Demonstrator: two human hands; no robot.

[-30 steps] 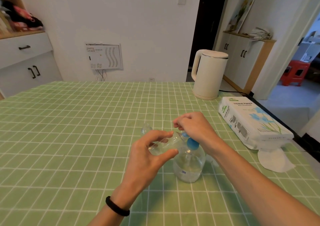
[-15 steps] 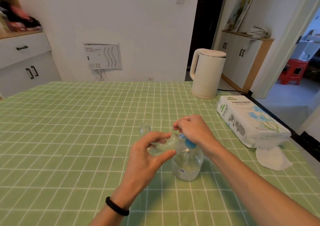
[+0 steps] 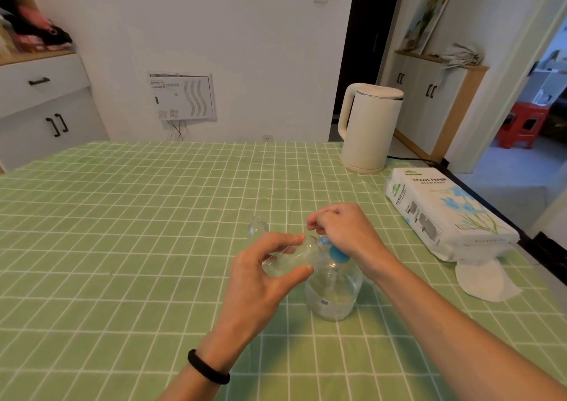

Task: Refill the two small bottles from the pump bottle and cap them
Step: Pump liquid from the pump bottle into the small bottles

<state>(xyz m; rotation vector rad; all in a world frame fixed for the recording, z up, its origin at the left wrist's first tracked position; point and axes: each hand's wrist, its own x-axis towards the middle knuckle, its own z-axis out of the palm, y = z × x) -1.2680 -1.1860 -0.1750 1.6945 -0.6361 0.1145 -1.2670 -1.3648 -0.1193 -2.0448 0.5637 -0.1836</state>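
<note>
- Basically one view, head cam, looking down at both hands over the desk [image 3: 122, 231], which has a green checked cloth.
- Left hand [image 3: 260, 278]: grip closed on a clear small bottle [image 3: 288, 258], thumb below and fingers above. The bottle is lifted off the desk and tipped on its side, w/ its mouth towards the pump.
- Black band [image 3: 207, 367] on the left wrist.
- Right hand [image 3: 343, 231]: on top of the pump bottle [image 3: 333, 293], grip narrow, fingers curled down over the blue pump head [image 3: 337, 251]. Only part of the blue shows under the palm.
- Pump bottle stands upright on the desk, clear, approx. centre, touching the held small bottle near its top.
- 2nd small bottle [image 3: 257, 227]: upright on the desk just beyond the left hand, apart from both hands.
- Far right on the desk: white kettle [image 3: 368, 127]; nearer, a tissue pack [image 3: 445, 213] w/ a loose tissue [image 3: 484, 281] at its near end.
</note>
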